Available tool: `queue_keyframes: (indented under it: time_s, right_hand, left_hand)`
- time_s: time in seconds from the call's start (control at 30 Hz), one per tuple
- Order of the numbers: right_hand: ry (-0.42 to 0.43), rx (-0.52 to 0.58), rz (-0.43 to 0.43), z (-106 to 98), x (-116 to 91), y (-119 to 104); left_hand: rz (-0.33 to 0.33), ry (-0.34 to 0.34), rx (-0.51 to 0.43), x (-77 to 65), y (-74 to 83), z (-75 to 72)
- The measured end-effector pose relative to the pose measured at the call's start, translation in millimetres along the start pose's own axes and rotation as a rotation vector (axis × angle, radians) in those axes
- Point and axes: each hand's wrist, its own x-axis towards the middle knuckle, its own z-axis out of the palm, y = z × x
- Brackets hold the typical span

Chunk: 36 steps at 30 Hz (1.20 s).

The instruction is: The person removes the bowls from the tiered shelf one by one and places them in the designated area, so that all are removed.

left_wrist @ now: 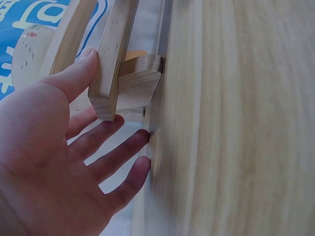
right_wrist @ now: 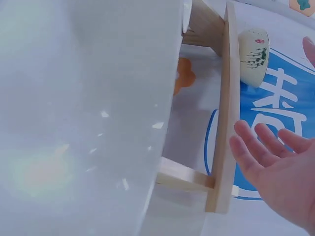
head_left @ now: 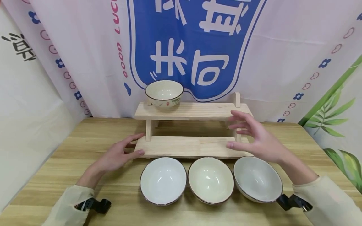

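Observation:
A two-tier wooden shelf (head_left: 167, 146) stands on the table. My left hand (head_left: 117, 155) holds the left end of its lower board, thumb at the front corner and fingers round the end. In the left wrist view, the thumb (left_wrist: 81, 73) lies against the board and the lower fingers are spread. My right hand (head_left: 257, 138) hovers by the shelf's right end, fingers apart, nothing held. A patterned cream bowl (head_left: 165, 94) sits at the upper board's left. In front stand a white bowl (head_left: 163, 181), a cream bowl (head_left: 211, 181) and a greyish bowl (head_left: 258, 179).
The wooden table (head_left: 118, 201) extends to both sides of the shelf. Behind it hangs a white curtain (head_left: 282, 56) with a blue printed panel (head_left: 186, 34). The greyish bowl's pale interior (right_wrist: 83, 98) fills much of the right wrist view.

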Motion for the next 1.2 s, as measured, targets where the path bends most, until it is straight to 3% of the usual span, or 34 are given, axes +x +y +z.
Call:
queue_keyframes:
  time_s: [0.47,1.2]
  right_hand:
    - [-0.038,0.035,0.035,-2,40,-19]
    - [0.001,0.212,0.108,40,113,-41]
  left_hand:
    - [0.016,0.007,0.003,0.2,-0.8,-0.3]
    - [0.032,0.008,-0.003,-1.3,0.3,0.3]
